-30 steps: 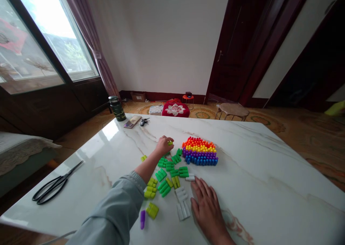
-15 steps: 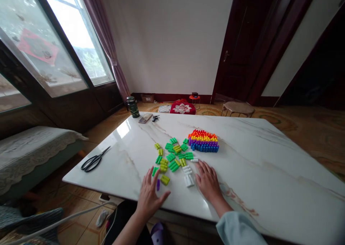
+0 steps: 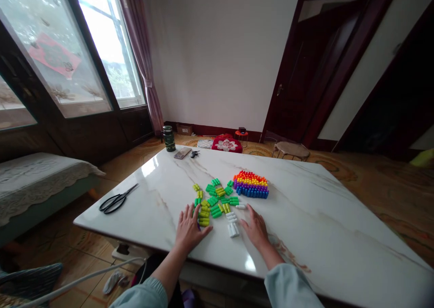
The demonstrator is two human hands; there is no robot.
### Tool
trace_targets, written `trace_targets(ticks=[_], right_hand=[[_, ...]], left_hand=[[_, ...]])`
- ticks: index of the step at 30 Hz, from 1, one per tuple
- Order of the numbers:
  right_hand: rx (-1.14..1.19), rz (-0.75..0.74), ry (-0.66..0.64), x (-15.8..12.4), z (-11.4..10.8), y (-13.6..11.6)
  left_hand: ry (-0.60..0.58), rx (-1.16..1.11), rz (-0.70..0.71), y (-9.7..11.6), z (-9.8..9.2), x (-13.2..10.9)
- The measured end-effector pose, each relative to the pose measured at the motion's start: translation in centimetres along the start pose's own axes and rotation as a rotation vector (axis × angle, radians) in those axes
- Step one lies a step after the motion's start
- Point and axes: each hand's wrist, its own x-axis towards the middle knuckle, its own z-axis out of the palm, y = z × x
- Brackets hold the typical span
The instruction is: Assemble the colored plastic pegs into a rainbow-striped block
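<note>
**Head view**

1. Left hand (image 3: 190, 229): lies palm down on the marble table (image 3: 322, 226) near its front edge. The fingers are spread wide and hold nothing. The fingertips touch the near end of the green and yellow pegs (image 3: 214, 200).
2. Right hand (image 3: 255, 229): also lies palm down and flat, with the fingers spread and nothing in its grasp. It rests just right of the white pegs (image 3: 232, 225). Whether the thumb touches them cannot be told.
3. Loose pegs: the green and yellow pegs lie scattered in a cluster between the two hands and beyond them. The white pegs lie at the cluster's near right corner, in the gap between the hands.
4. Rainbow block (image 3: 251, 184): pegs packed upright in rows of red, orange, yellow, purple and blue. It stands just beyond and to the right of the loose cluster, apart from both hands.
5. Other items on the table:
   - black scissors (image 3: 117, 199), well to the left
   - a dark jar (image 3: 168, 138), a phone (image 3: 182, 153) and keys (image 3: 194, 154), at the far left corner
6. Surroundings:
   - a bed (image 3: 37, 177) at the left
   - a red cushion (image 3: 226, 144) and a small stool (image 3: 290, 149) on the floor past the table
   - a white cable (image 3: 77, 281) running below the front edge

Nothing covers the pegs or the block.
</note>
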Motion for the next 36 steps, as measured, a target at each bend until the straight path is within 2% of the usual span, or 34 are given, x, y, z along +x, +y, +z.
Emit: trace_targets(ticks=[3,7,13,16,19,23,26,29,31,34,36], right_hand=[[0.024,0.096,0.039,1.1,0.4,-1.7],[-0.036,0.087,0.095,1.7,0.5,-3.2],[-0.070,0.121,0.100,1.7,-0.4,-1.9],[0.160,0.192,0.209,1.6,-0.4,-1.2],[0.524,0.367,0.280,1.8,-0.6,-1.4],[0.915,0.523,0.181,2.4,-1.7,-3.2],[0.987,0.530,0.141,3.1,-2.1,-5.2],[1.037,0.447,0.038,4.0,-1.7,-6.7],[0.959,0.354,0.015,5.0,-1.3,-6.7],[0.540,0.252,0.034,6.7,-1.2,-5.0],[0.359,0.223,0.010,7.8,-1.2,-3.5]], left_hand=[[0.011,0.011,-0.006,-0.1,0.1,-0.1],[0.012,0.010,-0.006,-0.1,0.1,-0.1],[0.025,-0.004,-0.006,0.0,0.3,-0.1],[0.037,-0.018,0.004,-0.1,0.5,-0.1],[0.045,-0.022,0.015,-0.2,0.7,-0.1],[0.043,-0.023,0.020,-0.3,0.7,-0.1],[0.042,-0.023,0.021,-0.2,0.6,-0.1],[0.032,-0.011,0.017,-0.2,0.5,-0.1],[0.024,-0.005,0.014,-0.1,0.4,-0.1],[0.016,0.008,0.010,0.0,0.3,-0.2],[0.019,0.024,0.006,0.0,0.2,-0.2]])
